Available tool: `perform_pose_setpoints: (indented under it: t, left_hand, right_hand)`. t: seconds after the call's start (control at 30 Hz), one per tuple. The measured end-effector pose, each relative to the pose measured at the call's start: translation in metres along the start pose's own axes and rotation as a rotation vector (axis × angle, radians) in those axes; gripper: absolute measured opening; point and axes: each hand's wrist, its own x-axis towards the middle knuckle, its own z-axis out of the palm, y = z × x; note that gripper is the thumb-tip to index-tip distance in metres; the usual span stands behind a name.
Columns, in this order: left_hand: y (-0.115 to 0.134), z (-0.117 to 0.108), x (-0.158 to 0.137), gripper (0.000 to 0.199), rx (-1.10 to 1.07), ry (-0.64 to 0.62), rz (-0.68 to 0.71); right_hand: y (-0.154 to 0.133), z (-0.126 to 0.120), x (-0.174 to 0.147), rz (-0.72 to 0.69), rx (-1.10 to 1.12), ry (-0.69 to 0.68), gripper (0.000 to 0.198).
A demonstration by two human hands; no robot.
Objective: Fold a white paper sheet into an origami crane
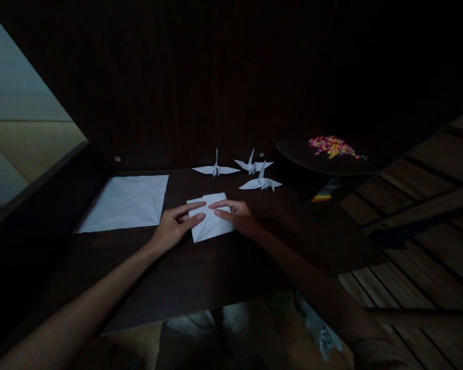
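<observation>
A white sheet of paper point(210, 229), folded into a small square with diagonal creases, lies on the dark table in front of me. My left hand point(172, 224) grips its left side, thumb and index finger on top. On the right side, my right hand point(242, 217) holds the paper the same way, its fingertips close to the left ones. The undersides of both hands are hidden. Behind the paper stand three folded white paper cranes: one at the left point(216, 170), one farther right point(252, 167) and one nearer point(261, 183).
A larger creased white sheet point(129, 203) lies flat at the left, beside the raised dark side board point(38, 200). At the right, small pink and yellow pieces point(334, 146) lie heaped on a dark curved shelf point(301, 154). Wooden slats point(428, 205) are beyond the table's right edge.
</observation>
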Motion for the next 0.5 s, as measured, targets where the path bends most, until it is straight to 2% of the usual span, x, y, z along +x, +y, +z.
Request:
perform_pose_setpoints:
  t: [0.1,0.23,0.33,0.5]
  left_hand:
    - [-0.0010,-0.0001,0.0017,0.059,-0.076,0.068,-0.014]
    - [-0.0030,-0.0002,0.0040,0.076,-0.172,0.016,-0.059]
    - [-0.0018,-0.0002,0.0035,0.071,-0.159,0.032,-0.048]
    - [0.0041,-0.0028,-0.0003,0.064,-0.136,0.050,-0.023]
  right_hand:
    - [-0.0014,-0.0006,-0.0006,0.043,-0.002,-0.108,0.019]
    - [-0.0004,-0.0014,-0.0012,0.026,-0.044,-0.168,0.018]
    - [0.0006,0.0010,-0.0018,0.014,0.032,-0.088,0.028]
    - [-0.0025,0.0058,-0.0030,-0.035,0.126,0.088,0.062]
